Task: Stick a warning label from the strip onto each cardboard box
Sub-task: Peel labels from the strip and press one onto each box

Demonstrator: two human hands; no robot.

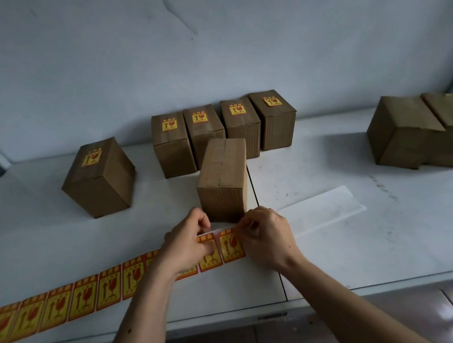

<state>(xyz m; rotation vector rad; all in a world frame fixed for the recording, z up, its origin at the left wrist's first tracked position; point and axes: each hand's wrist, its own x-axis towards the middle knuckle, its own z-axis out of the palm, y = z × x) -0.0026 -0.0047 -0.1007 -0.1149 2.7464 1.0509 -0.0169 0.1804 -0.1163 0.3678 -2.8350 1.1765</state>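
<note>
Both hands are working at the free end of the label strip, which is lying flat across the near part of the white bench, running from the lower left edge up to the middle. The left hand is resting on the strip, its grip nearly closed, fingers curled with the fingertips pinching the strip's far edge just beside the end label. The right hand is sitting just right of that label, its grip also almost shut, thumb and forefinger nipping the label's upper right corner; whether the corner is already lifting off the backing cannot be told.

Directly beyond the hands, an unlabelled box is standing upright, close to both. Behind it four labelled boxes are standing side by side in a row, and another labelled box is standing apart to the left. Two plain boxes are sitting together far right. A bare length of white backing paper is lying to the right of the hands.
</note>
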